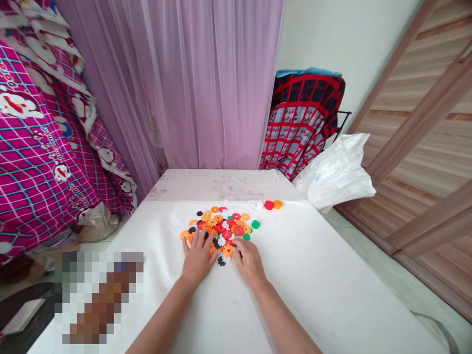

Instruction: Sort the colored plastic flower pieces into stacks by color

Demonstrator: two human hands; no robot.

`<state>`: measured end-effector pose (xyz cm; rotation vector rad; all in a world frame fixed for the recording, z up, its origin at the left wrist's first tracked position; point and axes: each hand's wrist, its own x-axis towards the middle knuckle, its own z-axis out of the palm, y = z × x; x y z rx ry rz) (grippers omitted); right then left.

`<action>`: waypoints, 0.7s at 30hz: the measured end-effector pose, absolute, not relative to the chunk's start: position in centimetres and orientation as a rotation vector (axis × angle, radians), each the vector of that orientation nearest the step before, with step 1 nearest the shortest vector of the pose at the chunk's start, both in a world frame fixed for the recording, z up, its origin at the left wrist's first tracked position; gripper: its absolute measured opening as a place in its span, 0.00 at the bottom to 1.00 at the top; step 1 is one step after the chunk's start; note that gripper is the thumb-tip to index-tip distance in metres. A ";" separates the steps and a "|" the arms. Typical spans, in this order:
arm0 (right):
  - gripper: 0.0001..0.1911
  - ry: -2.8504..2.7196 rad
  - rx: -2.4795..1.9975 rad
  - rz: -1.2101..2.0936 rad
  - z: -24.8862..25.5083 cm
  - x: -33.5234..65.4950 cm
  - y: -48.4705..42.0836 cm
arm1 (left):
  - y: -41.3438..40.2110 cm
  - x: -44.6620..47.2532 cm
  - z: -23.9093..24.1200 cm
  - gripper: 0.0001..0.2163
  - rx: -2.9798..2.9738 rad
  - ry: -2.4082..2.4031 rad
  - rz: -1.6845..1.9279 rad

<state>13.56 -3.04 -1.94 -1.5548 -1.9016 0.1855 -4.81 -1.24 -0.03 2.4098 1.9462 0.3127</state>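
A loose pile of snowflake-shaped plastic discs (217, 226) in orange, red, black, white and green lies on the white-covered table. My left hand (197, 258) rests palm down on the pile's near left side, its fingers spread over orange and black discs. At the near right edge, my right hand (250, 260) has its fingers curled in against the discs; what they hold, if anything, is hidden. Between the hands lie an orange disc (227, 250) and a black disc (221, 261). A green disc (255, 224) sits a little apart on the right.
Farther back on the table (313, 275) lie a red disc (269, 205), an orange disc (278, 204) and something small and white (260, 205). A white plastic bag (335, 172) leans at the right edge. A blurred, pixelated patch (106, 300) covers the near left.
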 end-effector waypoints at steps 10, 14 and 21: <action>0.18 -1.849 -1.616 0.105 0.9 14.1 3.6 | 0.8 -7.3 -2.4 0.24 2.008 2.076 0.815; 0.20 -2.047 -1.837 0.093 3.6 13.8 10.8 | 2.5 -8.4 -3.6 0.23 1.966 1.960 0.986; 0.20 -2.194 -1.944 0.127 2.7 12.6 18.1 | 2.7 -9.4 -4.9 0.17 1.590 1.743 1.520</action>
